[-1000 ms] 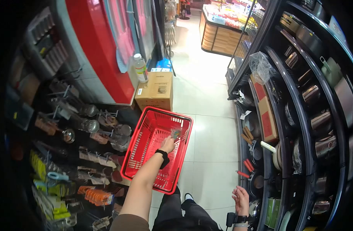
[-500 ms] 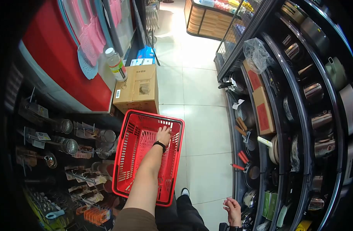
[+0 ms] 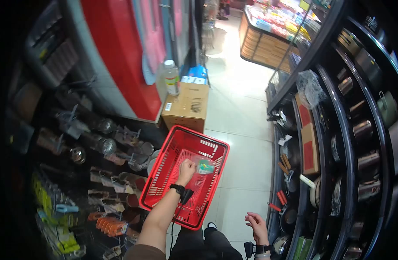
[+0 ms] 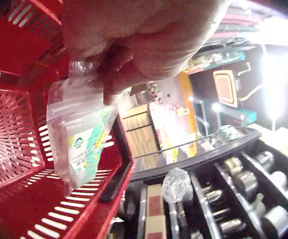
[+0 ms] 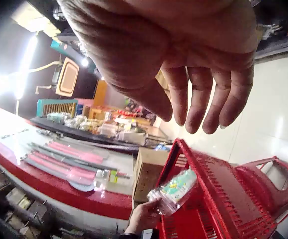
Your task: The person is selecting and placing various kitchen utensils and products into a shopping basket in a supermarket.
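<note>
Head view, item one: a small clear packet (image 3: 205, 167) with green and yellow print is hanging just beyond the fingertips of the left hand (image 3: 188, 167), over the open inside of a red shopping basket (image 3: 157, 167).

Left wrist view: the fingers (image 4: 116, 69) are pinching the packet's (image 4: 79, 139) top edge. The rest of it is dangling below them, in front of the basket's slotted wall. Whether it is touching the basket bottom cannot be told.

Item two: the right hand (image 3: 256, 223) is hovering well apart from the basket, near the cookware shelves. Its fingers (image 5: 201, 99) are loosely spread, slightly bent and holding nothing.

Step, as judged: the packet is being handled at the basket's mouth, going in or coming out; the pictures are not settling which.

Next move, as judged: a set-down is calling for the fingers to lower until the packet is lying on the basket bottom, and only then to loosen the pinch. A lift-out is calling for a firm grip on that flimsy edge while the packet clears the rim.

Also present: a cardboard box (image 3: 186, 106) is standing beyond the basket with a bottle (image 3: 171, 78) on it, and the tiled floor (image 3: 246, 164) is lying to the right of the fingers.
</note>
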Motion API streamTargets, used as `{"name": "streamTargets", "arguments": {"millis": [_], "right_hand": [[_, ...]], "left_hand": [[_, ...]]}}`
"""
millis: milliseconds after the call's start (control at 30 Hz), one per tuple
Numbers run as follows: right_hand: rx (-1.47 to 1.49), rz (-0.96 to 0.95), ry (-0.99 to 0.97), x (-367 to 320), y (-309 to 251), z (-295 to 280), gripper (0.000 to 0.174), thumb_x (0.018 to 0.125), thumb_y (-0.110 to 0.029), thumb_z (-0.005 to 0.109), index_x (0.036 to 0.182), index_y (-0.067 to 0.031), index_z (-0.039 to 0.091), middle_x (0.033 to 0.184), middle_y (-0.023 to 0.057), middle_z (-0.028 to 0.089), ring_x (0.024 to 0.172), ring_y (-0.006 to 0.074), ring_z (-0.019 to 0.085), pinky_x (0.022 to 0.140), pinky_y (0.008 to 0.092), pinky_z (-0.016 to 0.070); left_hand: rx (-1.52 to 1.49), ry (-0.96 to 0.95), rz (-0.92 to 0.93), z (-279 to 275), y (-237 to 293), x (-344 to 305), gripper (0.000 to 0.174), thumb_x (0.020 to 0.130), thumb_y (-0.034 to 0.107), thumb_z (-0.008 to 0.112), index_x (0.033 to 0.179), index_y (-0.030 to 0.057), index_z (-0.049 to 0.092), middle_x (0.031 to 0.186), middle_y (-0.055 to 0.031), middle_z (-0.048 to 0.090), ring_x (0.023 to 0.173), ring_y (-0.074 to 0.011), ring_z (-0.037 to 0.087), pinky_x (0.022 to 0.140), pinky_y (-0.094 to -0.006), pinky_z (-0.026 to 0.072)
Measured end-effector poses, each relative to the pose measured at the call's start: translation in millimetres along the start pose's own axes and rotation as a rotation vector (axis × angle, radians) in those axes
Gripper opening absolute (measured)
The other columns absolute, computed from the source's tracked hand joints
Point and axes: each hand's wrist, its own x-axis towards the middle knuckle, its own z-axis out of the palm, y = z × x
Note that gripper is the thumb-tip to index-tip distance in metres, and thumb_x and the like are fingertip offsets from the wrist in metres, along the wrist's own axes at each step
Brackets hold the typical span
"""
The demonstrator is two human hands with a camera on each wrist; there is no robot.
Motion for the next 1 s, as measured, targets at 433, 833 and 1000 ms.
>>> {"name": "streamTargets", "arguments": {"millis": [433, 833, 1000], "right_hand": [[-0.850, -1.152, -0.783, -41.1, -29.0, 71.5, 0.105, 0.045, -0.032, 0.087, 0.131, -0.0036, 0.036, 0.114, 0.0196, 0.049, 0.110, 0.0369, 0.046, 0.094, 0.0418, 0.0367], [-0.608, -0.495, -1.520, -163.3, 82.2, 125.6, 0.095, 0.064, -0.020, 0.080, 0.138, -0.0015, 0.024, 0.133, 0.0169, 0.036, 0.122, 0.0259, 0.037, 0.097, 0.0359, 0.0369], [-0.521, -0.054, -1.678, -263.0, 73.7, 140.8, 0.087, 0.067, -0.009, 0.076, 0.138, -0.0009, 0.025, 0.130, 0.0110, 0.039, 0.117, 0.0206, 0.042, 0.089, 0.0311, 0.0444]], "left_hand": [[-0.226, 0.035, -0.004, -117.2, 172.7, -279.7, 0.011, 0.079, 0.009, 0.058, 0.075, -0.0011, 0.061, 0.072, -0.0076, 0.053, 0.066, -0.0170, 0.055, 0.060, -0.0282, 0.0426], [-0.796, 0.854, -0.223, -162.4, 184.9, -487.6, 0.030, 0.092, 0.019, 0.053, 0.117, 0.0036, 0.047, 0.101, -0.0050, 0.059, 0.094, -0.0102, 0.055, 0.083, -0.0264, 0.0444], [-0.794, 1.026, -0.252, -167.8, 194.3, -578.2, 0.033, 0.092, 0.018, 0.052, 0.120, 0.0018, 0.045, 0.106, -0.0056, 0.057, 0.100, -0.0115, 0.054, 0.084, -0.0277, 0.0446]]}}
